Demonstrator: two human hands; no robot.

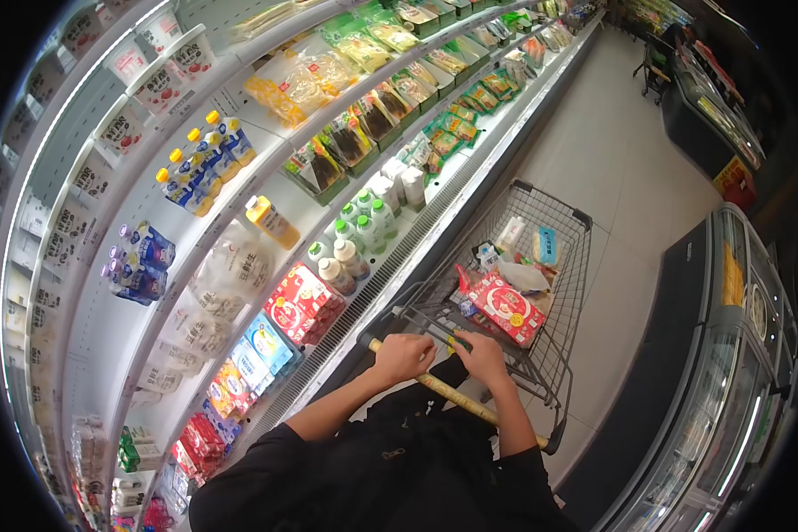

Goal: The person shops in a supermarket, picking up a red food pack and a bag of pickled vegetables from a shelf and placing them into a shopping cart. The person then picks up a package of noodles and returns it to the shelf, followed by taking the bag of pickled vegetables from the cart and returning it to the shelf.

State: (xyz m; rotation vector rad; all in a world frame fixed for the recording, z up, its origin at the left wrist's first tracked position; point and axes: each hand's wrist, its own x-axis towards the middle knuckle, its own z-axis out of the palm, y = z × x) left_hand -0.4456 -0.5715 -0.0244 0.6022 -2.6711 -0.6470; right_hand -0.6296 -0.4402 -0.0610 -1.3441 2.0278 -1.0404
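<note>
My left hand (405, 357) is curled over the yellow handle (457, 396) of a metal shopping cart (579, 266). Just past the handle, my right hand (479, 356) is closed, with a small yellow-green and dark thing (453, 344) at its fingertips; its kind is unclear. Inside the cart lie a red box with white print (507, 308), a light blue package (545, 246), a white package (511, 232) and a clear plastic bag (523, 277). Other goods beneath them are partly hidden.
Along the left runs a lit refrigerated shelf (390, 310) with bottles, including green-capped ones (371, 232), cartons and bagged food. A glass-topped freezer (727, 337) stands on the right. The tiled aisle floor (625, 151) stretches ahead towards another display case (709, 115) and a distant cart (654, 66).
</note>
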